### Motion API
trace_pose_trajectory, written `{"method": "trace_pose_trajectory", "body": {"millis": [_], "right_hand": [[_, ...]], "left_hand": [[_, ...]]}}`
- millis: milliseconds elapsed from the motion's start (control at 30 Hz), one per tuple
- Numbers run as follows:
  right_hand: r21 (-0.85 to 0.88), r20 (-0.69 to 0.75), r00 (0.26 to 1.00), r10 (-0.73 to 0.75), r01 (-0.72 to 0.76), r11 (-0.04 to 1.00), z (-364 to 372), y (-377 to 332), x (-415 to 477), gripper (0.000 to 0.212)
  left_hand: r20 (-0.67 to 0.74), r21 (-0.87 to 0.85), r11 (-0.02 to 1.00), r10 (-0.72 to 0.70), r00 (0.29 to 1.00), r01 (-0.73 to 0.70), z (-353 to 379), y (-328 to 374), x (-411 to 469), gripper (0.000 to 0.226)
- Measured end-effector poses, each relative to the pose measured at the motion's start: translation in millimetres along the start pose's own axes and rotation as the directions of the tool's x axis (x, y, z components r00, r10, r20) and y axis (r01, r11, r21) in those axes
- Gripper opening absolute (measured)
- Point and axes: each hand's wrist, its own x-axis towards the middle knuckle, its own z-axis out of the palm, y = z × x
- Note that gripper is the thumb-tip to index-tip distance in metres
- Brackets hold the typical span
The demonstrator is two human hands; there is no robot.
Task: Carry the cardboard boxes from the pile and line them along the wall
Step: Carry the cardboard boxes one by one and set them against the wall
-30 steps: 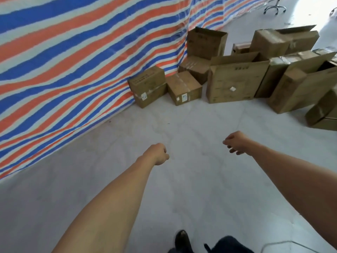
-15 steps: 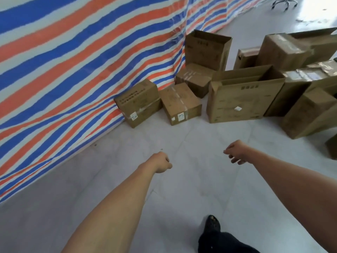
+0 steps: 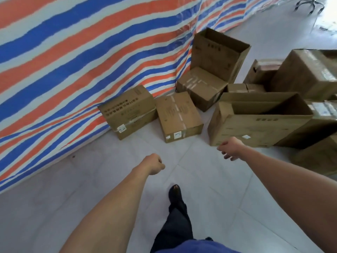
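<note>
**Hands.** The left hand (image 3: 154,164) is extended forward over the tiled floor (image 3: 91,194). Its grip is closed into a fist and holds nothing. The right hand (image 3: 230,148) is also extended forward. Its grip is slack, with the fingers loosely curled downward, and it holds nothing. From the head camera it overlaps the lower front edge of the large open box (image 3: 255,126), but contact cannot be confirmed.

**Cardboard boxes.** A printed box (image 3: 127,110) sits at the foot of the striped tarpaulin wall (image 3: 82,57). A taped box (image 3: 178,115) lies just beside it on the right, angled away from the wall. Behind these, a second taped box (image 3: 200,86) rests near the wall. A tall open box (image 3: 217,50) stands directly behind that one, against the tarpaulin. The large open box stands upright to the right of this group with its top flaps raised. The remaining pile (image 3: 308,75) occupies the right side of the view, with its boxes stacked unevenly and pressed against one another.

**Other.** One leg in dark trousers, with a dark shoe (image 3: 175,191), is set forward on the floor between the two arms. A chair base (image 3: 308,4) is visible at the top right.
</note>
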Motion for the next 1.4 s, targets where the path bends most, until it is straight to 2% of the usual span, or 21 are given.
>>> {"method": "trace_pose_trajectory", "body": {"millis": [133, 333, 433, 600, 700, 800, 900, 1033, 1167, 1267, 1400], "right_hand": [[-0.043, 0.012, 0.998, 0.055, -0.054, 0.998, -42, -40, 66, 0.023], [-0.036, -0.036, 0.998, 0.046, -0.047, 0.998, -107, -110, 166, 0.017], [-0.058, -0.006, 0.999, 0.052, -0.053, 0.997, -124, -131, 225, 0.015], [-0.104, 0.103, 0.993, 0.059, -0.048, 0.993, -127, -156, 353, 0.019], [-0.137, 0.172, 0.982, 0.075, -0.051, 0.989, -121, -165, 424, 0.021], [-0.177, 0.203, 0.976, 0.079, -0.043, 0.983, -120, -175, 483, 0.007], [-0.186, 0.208, 0.969, 0.134, -0.095, 0.978, -110, -177, 547, 0.013], [-0.244, 0.208, 0.966, 0.152, -0.100, 0.965, -81, -161, 630, 0.022], [-0.411, 0.176, 0.971, 0.163, -0.078, 0.908, -29, -126, 712, 0.022], [-0.424, 0.151, 0.970, 0.189, -0.110, 0.899, 10, -96, 763, 0.027], [-0.267, 0.110, 0.950, 0.293, -0.256, 0.929, 59, -66, 815, 0.068]], "left_hand": [[0.013, 0.006, 1.000, 0.021, 1.000, -0.022, -61, 41, 75, 0.028], [-0.021, -0.021, 0.999, 0.043, 0.999, -0.044, -146, 108, 169, 0.023], [-0.003, -0.065, 0.998, 0.018, 1.000, -0.018, -168, 125, 216, 0.006], [0.047, -0.140, 0.981, -0.132, 0.990, 0.137, -180, 134, 307, 0.014], [0.090, -0.217, 0.943, -0.239, 0.967, 0.254, -176, 135, 362, 0.008], [0.137, -0.295, 0.899, -0.296, 0.945, 0.324, -172, 144, 422, 0.007], [0.146, -0.409, 0.825, -0.361, 0.921, 0.389, -168, 149, 490, 0.005], [0.126, -0.517, 0.718, -0.476, 0.870, 0.467, -143, 135, 579, 0.016], [0.158, -0.589, 0.593, -0.582, 0.798, 0.549, -86, 90, 669, 0.007], [0.157, -0.631, 0.503, -0.662, 0.732, 0.591, -39, 49, 722, 0.040], [0.191, -0.697, 0.399, -0.698, 0.690, 0.596, 6, 11, 770, 0.065]]}}
